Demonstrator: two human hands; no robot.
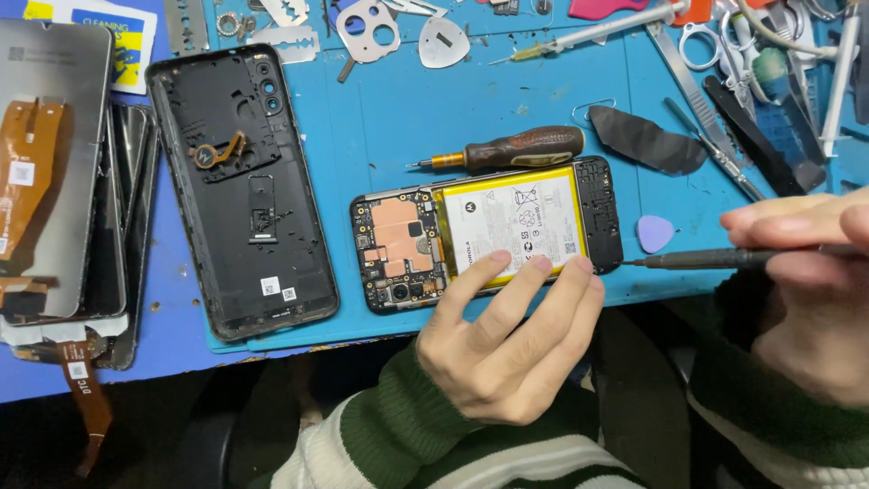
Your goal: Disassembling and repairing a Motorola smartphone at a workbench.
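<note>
- Left hand (507,340) comes up from the mat's near edge, fingers spread and half curled, three fingertips (500,259) pressing on the near edge of the opened phone (489,234). It pins the phone flat; nothing is gripped.
- The phone lies lengthwise near the middle of the blue mat (380,136), close to its near edge, back off: circuit board (398,246) at the left end, pale battery (510,220) in the middle, black frame at the right end.
- Right hand (806,290) sits at the right edge, fingers pinched shut around a thin dark screwdriver (715,259). The shaft runs level to the left and its tip meets the phone's near right corner.
- Just beyond the phone, a brown-handled screwdriver (516,150) lies alongside the far edge.
- A lilac pick (654,233) rests just right of the phone, above the shaft.
- The black back cover (240,190) lies inside-up at the mat's left end, well apart from the phone.
- Screens (54,172) are stacked off the mat, at the left edge.
- Tweezers, scissors and metal picks crowd the far right corner.
</note>
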